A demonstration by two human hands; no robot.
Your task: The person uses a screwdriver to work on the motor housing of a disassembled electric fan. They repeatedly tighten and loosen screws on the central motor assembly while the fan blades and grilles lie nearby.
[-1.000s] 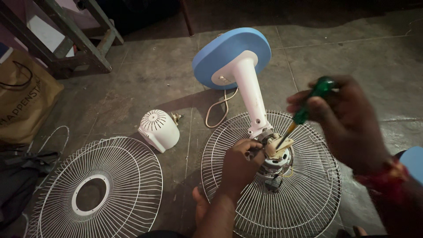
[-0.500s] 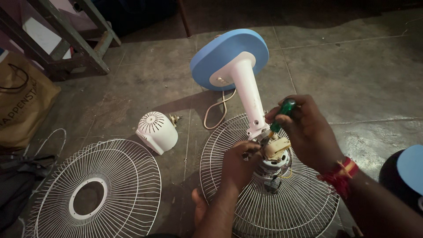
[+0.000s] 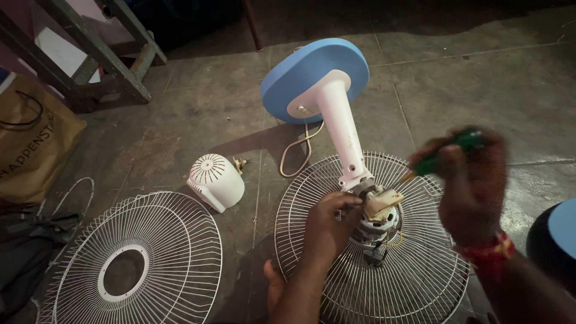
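Note:
A white fan with a blue base [image 3: 318, 78] lies on its side on the floor, its stand pointing toward me. Its bare motor [image 3: 378, 219] rests on a white wire rear grille [image 3: 414, 282]. My left hand [image 3: 327, 231] grips the motor housing from the left. My right hand [image 3: 468, 174] is raised to the right of the motor and holds a green-handled screwdriver [image 3: 447, 153], whose tip points down-left toward the motor's top. The hand is motion-blurred.
A second wire grille [image 3: 135, 261] lies at the lower left. A white motor cover [image 3: 215, 182] sits between the grilles. The fan's cord [image 3: 297, 153] loops by the stand. A brown paper bag [image 3: 30, 150] and wooden frame [image 3: 102, 60] stand at the left. A dark round object [image 3: 555, 240] is at the right edge.
My right hand with the screwdriver came down onto the motor, then lifted away to the right again. My left hand has stayed on the motor.

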